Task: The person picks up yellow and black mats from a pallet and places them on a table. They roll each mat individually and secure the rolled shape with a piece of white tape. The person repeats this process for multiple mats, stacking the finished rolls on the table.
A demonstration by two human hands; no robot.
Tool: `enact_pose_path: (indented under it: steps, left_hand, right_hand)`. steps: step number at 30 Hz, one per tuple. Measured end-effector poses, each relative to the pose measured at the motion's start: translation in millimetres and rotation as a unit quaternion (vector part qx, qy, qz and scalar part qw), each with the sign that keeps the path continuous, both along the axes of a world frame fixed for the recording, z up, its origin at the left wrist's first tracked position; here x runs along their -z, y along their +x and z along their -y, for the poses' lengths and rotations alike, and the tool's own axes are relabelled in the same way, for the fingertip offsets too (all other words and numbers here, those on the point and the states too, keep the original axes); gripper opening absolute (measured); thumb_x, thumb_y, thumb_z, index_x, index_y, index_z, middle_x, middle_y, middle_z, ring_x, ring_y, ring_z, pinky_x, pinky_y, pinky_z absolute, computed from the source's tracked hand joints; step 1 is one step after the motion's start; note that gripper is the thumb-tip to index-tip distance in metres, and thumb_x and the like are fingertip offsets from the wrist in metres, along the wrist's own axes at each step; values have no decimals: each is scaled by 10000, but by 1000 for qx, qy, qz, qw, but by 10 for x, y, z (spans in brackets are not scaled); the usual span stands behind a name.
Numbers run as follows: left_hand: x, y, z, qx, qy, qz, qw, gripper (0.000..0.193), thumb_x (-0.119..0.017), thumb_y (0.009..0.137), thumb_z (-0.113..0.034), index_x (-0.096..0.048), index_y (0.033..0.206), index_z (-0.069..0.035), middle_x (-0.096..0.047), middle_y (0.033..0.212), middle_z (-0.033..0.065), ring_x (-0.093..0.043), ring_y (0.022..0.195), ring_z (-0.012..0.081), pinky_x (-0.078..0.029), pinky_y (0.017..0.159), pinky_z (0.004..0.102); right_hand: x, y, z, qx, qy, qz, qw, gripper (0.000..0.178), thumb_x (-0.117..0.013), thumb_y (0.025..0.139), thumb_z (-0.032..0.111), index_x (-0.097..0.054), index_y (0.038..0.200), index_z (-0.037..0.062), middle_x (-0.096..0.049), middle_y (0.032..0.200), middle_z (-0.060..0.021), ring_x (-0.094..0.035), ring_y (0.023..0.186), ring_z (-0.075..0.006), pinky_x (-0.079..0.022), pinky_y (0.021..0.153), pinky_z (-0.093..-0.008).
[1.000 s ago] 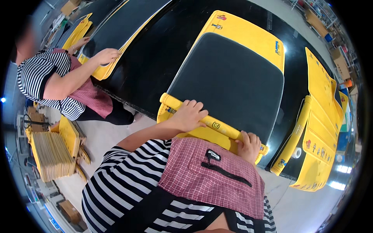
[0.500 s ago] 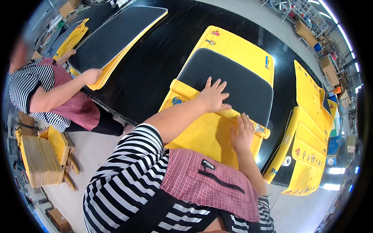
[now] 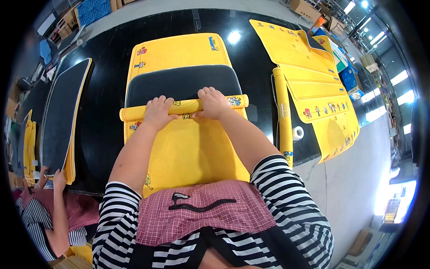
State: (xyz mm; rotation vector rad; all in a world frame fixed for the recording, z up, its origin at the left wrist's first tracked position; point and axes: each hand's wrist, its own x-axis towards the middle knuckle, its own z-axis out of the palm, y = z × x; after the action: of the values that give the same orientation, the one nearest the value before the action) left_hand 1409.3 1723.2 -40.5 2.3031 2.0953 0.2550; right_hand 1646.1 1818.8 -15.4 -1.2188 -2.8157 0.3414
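The left hand (image 3: 159,113) and the right hand (image 3: 212,102) clasp the yellow roll (image 3: 186,106) from above: fingers over the top, thumbs along the near side, pointing toward each other. The covered part of the roll and most of its printed figures are hidden under the palms. The roll lies crosswise on the worktop (image 3: 249,67), directly ahead of the wearer.

Beyond the roll, a dark sheet (image 3: 186,80) with rounded far corners lies flat; its join with the roll cannot be seen. A yellow mat (image 3: 197,143) shows on the near side of the roll; its near edge is hidden behind the checked apron (image 3: 201,208).

Right of the hands, a second yellow roll (image 3: 283,116) stands lengthwise to the wearer. Just beside it is a small white roll (image 3: 298,133). A folded yellow mat (image 3: 313,89) occupies the right end and overhangs the near edge.

On the left, a stack topped by a dark panel (image 3: 65,112) is held at its near end by a co-worker's hands (image 3: 59,180); the co-worker's head cannot be made out. Light reflections wash out patches of the worktop. Items along the dark fisheye rim are cut off or blurred.
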Motion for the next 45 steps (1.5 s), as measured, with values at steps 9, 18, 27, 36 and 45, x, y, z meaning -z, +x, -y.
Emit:
enact_pose_path:
  steps: [9,18,27,36,45]
  left_hand:
    - [-37,483,1099,38,-63,-25,997,524,-785,793,-486,-651,1110,-90,-632,1053,154,-612,987,358,-458,846,505]
    - [-153,351,2274,-21,-69,111,991,654,-731,876,-498,-605,1342,-57,-602,1168,170,-561,1142,344,-401,997,492]
    - [77,-227,2850,-305,5,241,921,514,-635,983,-358,-588,1336,13,-570,1294,244,-576,1206,413,-472,1045,466]
    - [97,-17,2962,-369,105,393,836,574,-697,957,-251,-512,1423,28,-530,1426,248,-564,1292,398,-454,1101,424]
    - [19,-248,2970,-389,-35,336,857,798,-739,921,-360,-414,1488,97,-642,1307,295,-632,1244,390,-493,1060,408]
  right_hand:
    - [20,558,1179,-37,6,-67,997,686,-848,707,538,-625,1092,14,-633,1111,-169,-599,1105,-340,-495,979,-432]
    - [205,1504,2054,-12,101,-141,985,503,-776,821,333,-680,1251,90,-637,1156,-121,-565,1185,-347,-397,1061,-511]
    - [517,1838,2325,342,-131,-310,878,484,-704,939,83,-591,1400,-13,-393,1583,-234,-507,1349,-342,-465,1073,-398]
    - [651,1945,2350,358,-210,-419,807,773,-721,896,-27,-348,1573,-26,-496,1509,-196,-567,1282,-267,-472,1053,-342]
    - [401,2081,2262,384,-221,-312,841,591,-662,980,31,-419,1501,-105,-650,1307,-188,-648,1111,-226,-505,974,-324]
